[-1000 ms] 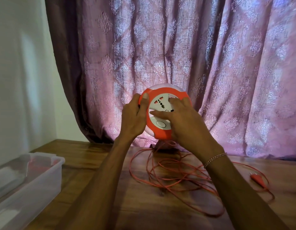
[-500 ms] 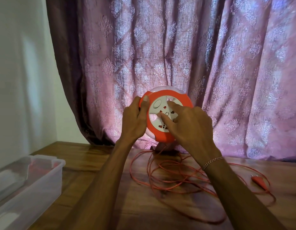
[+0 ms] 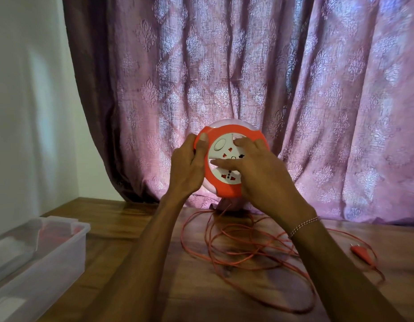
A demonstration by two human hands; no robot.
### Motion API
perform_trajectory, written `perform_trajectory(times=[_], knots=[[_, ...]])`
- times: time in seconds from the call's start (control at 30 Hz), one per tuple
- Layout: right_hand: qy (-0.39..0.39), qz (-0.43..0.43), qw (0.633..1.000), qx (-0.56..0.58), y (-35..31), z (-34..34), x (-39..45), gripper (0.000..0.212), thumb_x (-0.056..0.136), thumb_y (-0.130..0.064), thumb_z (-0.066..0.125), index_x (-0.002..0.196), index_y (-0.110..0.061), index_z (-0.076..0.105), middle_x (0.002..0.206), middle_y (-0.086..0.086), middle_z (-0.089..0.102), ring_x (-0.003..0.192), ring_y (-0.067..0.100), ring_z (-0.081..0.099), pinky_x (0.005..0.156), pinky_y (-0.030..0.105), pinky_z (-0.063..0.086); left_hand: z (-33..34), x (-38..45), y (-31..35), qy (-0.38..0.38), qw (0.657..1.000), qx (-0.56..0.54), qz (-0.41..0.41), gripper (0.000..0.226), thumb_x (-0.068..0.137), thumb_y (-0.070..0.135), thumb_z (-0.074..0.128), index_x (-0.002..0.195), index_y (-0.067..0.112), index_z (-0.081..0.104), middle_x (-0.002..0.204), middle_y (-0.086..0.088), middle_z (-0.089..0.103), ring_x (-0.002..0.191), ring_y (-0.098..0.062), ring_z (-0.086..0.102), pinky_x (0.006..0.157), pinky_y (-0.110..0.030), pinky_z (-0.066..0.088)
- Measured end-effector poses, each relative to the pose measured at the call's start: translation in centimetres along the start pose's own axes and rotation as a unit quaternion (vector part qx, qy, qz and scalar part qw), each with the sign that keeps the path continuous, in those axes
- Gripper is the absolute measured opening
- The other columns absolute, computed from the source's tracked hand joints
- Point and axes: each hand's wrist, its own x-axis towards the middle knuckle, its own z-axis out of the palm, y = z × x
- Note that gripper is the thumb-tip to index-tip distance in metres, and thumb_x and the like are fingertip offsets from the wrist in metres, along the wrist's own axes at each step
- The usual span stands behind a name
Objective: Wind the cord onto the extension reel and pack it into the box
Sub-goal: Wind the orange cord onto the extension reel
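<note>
I hold the round orange and white extension reel (image 3: 226,180) upright above the table, its socket face toward me. My left hand (image 3: 188,168) grips its left rim, thumb on the orange ring. My right hand (image 3: 261,173) lies across the white socket face, fingers spread over it. The orange cord (image 3: 243,249) hangs from the reel's underside and lies in loose tangled loops on the wooden table (image 3: 136,231). Its orange plug (image 3: 361,251) rests at the far right. A clear plastic box (image 3: 45,252) stands at the left edge.
A purple patterned curtain (image 3: 247,77) hangs right behind the reel down to the table. A white wall (image 3: 27,101) is on the left. Something red and white shows inside the box.
The white socket face has turned under my right hand: the round button went from the bottom to the upper left. The cord loops on the table have shifted slightly.
</note>
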Motion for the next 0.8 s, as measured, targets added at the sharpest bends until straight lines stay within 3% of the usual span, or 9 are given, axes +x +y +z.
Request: perform_trajectory(times=[0.13,0.27,0.33,0.43,0.53,0.67,0.8], knots=[[0.055,0.032,0.998,0.019,0.2,0.7,-0.2,0.058,0.077,-0.025,0.07,0.129,-0.048,0.057,0.122,0.011,0.055,0.116,0.032,0.051,0.076,0.043,0.053,0.0,-0.2,0.4,-0.002,1.0,0.0,-0.001,0.046,0.1,0.064,0.037,0.076,0.027,0.05,0.069,0.006,0.068,0.062,-0.01,0.064,0.059,-0.041,0.055],[0.132,0.106,0.986,0.012,-0.1,0.9,-0.4,0.056,0.075,-0.055,0.067,0.13,-0.045,0.057,0.103,0.005,0.071,0.093,0.033,0.065,0.069,0.037,0.054,0.2,-0.3,0.7,-0.005,1.0,0.01,-0.004,0.056,0.1,0.065,0.036,0.083,0.015,0.055,0.07,-0.004,0.067,0.065,-0.02,0.067,0.064,-0.051,0.056],[0.167,0.142,0.976,0.017,-0.3,0.8,-0.2,0.06,0.076,-0.068,0.061,0.128,-0.036,0.061,0.099,0.005,0.075,0.087,0.036,0.066,0.066,0.038,0.054,0.1,-0.3,0.8,-0.002,1.0,0.012,-0.004,0.054,0.099,0.066,0.036,0.079,0.019,0.052,0.069,-0.003,0.066,0.062,-0.014,0.063,0.062,-0.049,0.054],[0.15,0.154,0.976,0.024,-0.3,0.9,-0.1,0.064,0.084,-0.072,0.048,0.131,-0.029,0.059,0.099,0.007,0.075,0.089,0.037,0.065,0.068,0.039,0.054,0.1,-0.3,0.7,-0.001,1.0,0.003,-0.005,0.051,0.099,0.066,0.036,0.077,0.023,0.051,0.071,-0.001,0.067,0.059,-0.011,0.062,0.058,-0.043,0.053],[0.153,0.137,0.978,0.026,-0.2,0.2,0.0,0.054,0.087,-0.065,0.052,0.123,-0.027,0.065,0.091,0.006,0.076,0.087,0.034,0.066,0.066,0.037,0.053,0.0,-0.2,0.7,0.003,1.0,0.005,-0.008,0.05,0.099,0.065,0.036,0.076,0.023,0.051,0.068,0.001,0.064,0.06,-0.008,0.058,0.059,-0.043,0.052],[0.18,0.036,0.98,0.07,0.9,-0.3,-0.1,0.02,0.089,-0.022,0.062,0.107,-0.021,0.071,0.105,0.006,0.068,0.102,0.029,0.055,0.067,0.041,0.054,-0.2,-0.1,0.6,0.005,1.0,-0.008,-0.023,0.056,0.099,0.065,0.037,0.082,0.014,0.055,0.074,-0.005,0.067,0.072,-0.028,0.066,0.069,-0.056,0.055],[0.024,-0.014,0.995,0.098,1.2,-0.3,0.0,0.045,0.083,-0.009,0.061,0.119,-0.035,0.067,0.137,0.01,0.047,0.13,0.031,0.033,0.095,0.048,0.047,-0.2,-0.2,0.8,0.006,1.0,-0.013,-0.025,0.053,0.099,0.064,0.038,0.083,0.017,0.055,0.074,-0.004,0.067,0.074,-0.028,0.067,0.069,-0.057,0.055]])
